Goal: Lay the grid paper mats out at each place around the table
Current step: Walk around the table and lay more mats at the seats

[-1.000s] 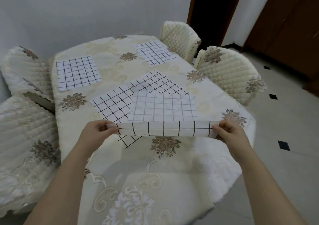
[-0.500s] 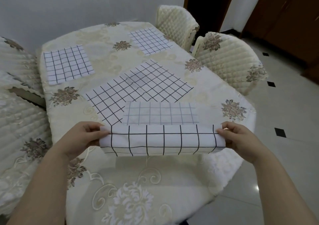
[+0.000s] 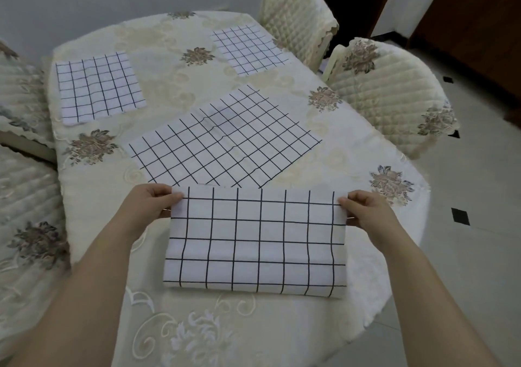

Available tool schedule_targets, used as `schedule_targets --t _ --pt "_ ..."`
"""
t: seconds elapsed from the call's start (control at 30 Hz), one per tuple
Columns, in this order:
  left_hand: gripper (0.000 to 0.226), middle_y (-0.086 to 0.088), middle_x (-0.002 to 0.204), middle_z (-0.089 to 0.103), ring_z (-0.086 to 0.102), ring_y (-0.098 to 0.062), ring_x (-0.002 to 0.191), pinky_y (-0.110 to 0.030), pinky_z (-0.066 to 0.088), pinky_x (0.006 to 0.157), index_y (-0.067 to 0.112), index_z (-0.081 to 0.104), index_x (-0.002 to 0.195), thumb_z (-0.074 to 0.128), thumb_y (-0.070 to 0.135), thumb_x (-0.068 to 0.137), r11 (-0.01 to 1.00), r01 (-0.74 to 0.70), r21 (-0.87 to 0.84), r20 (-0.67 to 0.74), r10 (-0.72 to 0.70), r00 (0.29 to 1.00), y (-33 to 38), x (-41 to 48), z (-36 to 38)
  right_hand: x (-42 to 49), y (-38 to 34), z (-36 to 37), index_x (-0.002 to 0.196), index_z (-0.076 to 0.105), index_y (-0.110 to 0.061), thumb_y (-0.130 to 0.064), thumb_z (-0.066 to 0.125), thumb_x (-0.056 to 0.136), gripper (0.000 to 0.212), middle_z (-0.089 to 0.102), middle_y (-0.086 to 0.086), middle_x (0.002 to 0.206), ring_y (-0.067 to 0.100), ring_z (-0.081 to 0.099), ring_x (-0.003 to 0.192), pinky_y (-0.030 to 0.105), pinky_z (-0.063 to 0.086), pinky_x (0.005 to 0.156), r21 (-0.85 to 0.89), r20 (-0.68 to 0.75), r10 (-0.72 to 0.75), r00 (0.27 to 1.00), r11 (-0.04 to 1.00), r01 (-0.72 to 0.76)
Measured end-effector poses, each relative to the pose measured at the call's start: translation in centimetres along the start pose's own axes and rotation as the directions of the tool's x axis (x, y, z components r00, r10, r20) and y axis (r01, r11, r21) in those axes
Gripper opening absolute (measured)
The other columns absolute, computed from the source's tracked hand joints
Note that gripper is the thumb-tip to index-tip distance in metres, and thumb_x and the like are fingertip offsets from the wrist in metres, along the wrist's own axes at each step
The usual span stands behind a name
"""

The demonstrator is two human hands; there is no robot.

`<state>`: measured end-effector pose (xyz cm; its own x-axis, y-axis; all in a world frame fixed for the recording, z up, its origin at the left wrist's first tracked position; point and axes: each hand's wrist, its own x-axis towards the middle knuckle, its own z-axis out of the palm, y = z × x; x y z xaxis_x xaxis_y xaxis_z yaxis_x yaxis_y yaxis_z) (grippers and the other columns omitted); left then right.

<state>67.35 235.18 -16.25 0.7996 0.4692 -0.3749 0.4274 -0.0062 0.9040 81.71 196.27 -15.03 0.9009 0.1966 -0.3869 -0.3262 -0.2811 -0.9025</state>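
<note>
I hold a white grid paper mat (image 3: 256, 242) over the near end of the table. My left hand (image 3: 149, 206) pinches its far left corner and my right hand (image 3: 366, 211) pinches its far right corner. Its near edge curls under against the tablecloth. A larger pile of grid mats (image 3: 225, 138) lies askew in the middle of the table. One mat (image 3: 98, 87) lies flat at the far left place. Another mat (image 3: 249, 49) lies flat at the far right place.
The oval table (image 3: 296, 107) wears a cream embroidered cloth. Quilted cream chairs stand at the right (image 3: 394, 96), far right (image 3: 296, 14) and left (image 3: 25, 225). A tiled floor (image 3: 479, 197) runs along the right side.
I have drawn the held mat toward me, off the middle pile, and it has unfolded from a narrow folded strip to nearly its full face.
</note>
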Motion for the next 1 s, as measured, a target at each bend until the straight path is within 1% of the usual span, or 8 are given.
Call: schedule_targets --t 0.1,0.27,0.37,0.43,0.6,0.7,0.77,1.0 --pt "0.012 -0.003 0.066 0.067 0.065 -0.012 0.057 -0.020 0.054 0.055 -0.001 0.069 0.083 0.073 0.009 0.081 0.995 0.058 0.080 -0.090 -0.051 0.995 -1.5 1.5 0.6 1.7 1.2 0.7 0.073 0.060 -0.005 -0.009 0.065 0.087 0.015 0.058 0.016 0.075 0.026 0.058 0.067 0.040 0.058 0.069 -0.076 -0.049 0.047 0.998 0.996 -0.050" --pt "0.017 -0.010 0.071 0.061 0.059 -0.020 0.063 -0.018 0.054 0.051 -0.005 0.066 0.086 0.073 0.009 0.081 0.987 0.114 0.112 -0.220 -0.087 0.972 -2.8 2.7 2.0 3.6 2.7 1.8 0.071 0.061 -0.006 -0.012 0.071 0.083 0.016 0.061 0.014 0.069 0.023 0.059 0.053 0.031 0.055 0.054 -0.178 -0.127 0.055 0.990 0.981 -0.078" --pt "0.016 -0.011 0.071 0.061 0.058 -0.025 0.067 -0.032 0.056 0.065 -0.001 0.067 0.082 0.075 0.013 0.080 0.976 0.131 0.173 -0.272 -0.081 0.959 -3.4 3.5 2.4 4.4 3.3 2.3 0.075 0.064 -0.005 -0.016 0.070 0.084 0.015 0.063 0.010 0.066 0.013 0.057 0.043 0.024 0.050 0.045 -0.282 -0.155 0.046 0.987 0.955 -0.089" --pt "0.016 -0.012 0.073 0.065 0.060 -0.026 0.068 -0.037 0.056 0.071 0.003 0.068 0.079 0.076 0.017 0.078 0.969 0.124 0.215 -0.299 -0.056 0.953 -3.6 4.1 2.7 4.9 3.7 2.5 0.078 0.066 -0.008 -0.018 0.068 0.086 0.013 0.065 0.008 0.067 0.017 0.058 0.048 0.025 0.049 0.048 -0.334 -0.184 0.035 0.982 0.938 -0.096" --pt "0.013 -0.004 0.077 0.065 0.058 -0.020 0.070 -0.022 0.041 0.056 0.012 0.066 0.082 0.072 0.023 0.082 0.897 0.062 0.438 -0.326 0.094 0.941 -2.8 4.6 4.2 5.9 4.5 2.5 0.079 0.067 -0.012 -0.024 0.066 0.086 0.013 0.065 0.002 0.070 0.019 0.057 0.065 0.024 0.039 0.055 -0.482 -0.226 -0.017 0.974 0.871 -0.097" --pt "0.016 -0.003 0.078 0.067 0.061 -0.021 0.075 -0.029 0.048 0.068 0.011 0.069 0.084 0.071 0.026 0.082 0.857 0.062 0.511 -0.328 0.128 0.936 -2.9 5.1 4.7 6.1 4.8 2.6 0.077 0.065 -0.014 -0.024 0.065 0.085 0.013 0.065 0.000 0.072 0.020 0.058 0.071 0.024 0.038 0.056 -0.528 -0.253 -0.029 0.967 0.842 -0.113" --pt "0.016 -0.002 0.078 0.067 0.061 -0.021 0.077 -0.033 0.050 0.073 0.012 0.069 0.084 0.071 0.028 0.082 0.840 0.063 0.538 -0.328 0.140 0.934 -3.2 5.3 5.0 6.1 4.9 2.7 0.076 0.064 -0.015 -0.024 0.065 0.084 0.013 0.065 0.000 0.074 0.021 0.059 0.074 0.028 0.040 0.059 -0.552 -0.275 -0.034 0.961 0.824 -0.129" --pt "0.020 0.000 0.077 0.065 0.059 -0.020 0.075 -0.030 0.045 0.066 0.013 0.066 0.083 0.071 0.032 0.082 0.825 0.068 0.562 -0.344 0.157 0.926 -3.6 5.3 5.5 6.1 5.1 2.7 0.080 0.062 -0.016 -0.025 0.065 0.084 0.010 0.064 -0.001 0.078 0.022 0.060 0.077 0.029 0.042 0.061 -0.620 -0.273 -0.072 0.959 0.776 -0.118"
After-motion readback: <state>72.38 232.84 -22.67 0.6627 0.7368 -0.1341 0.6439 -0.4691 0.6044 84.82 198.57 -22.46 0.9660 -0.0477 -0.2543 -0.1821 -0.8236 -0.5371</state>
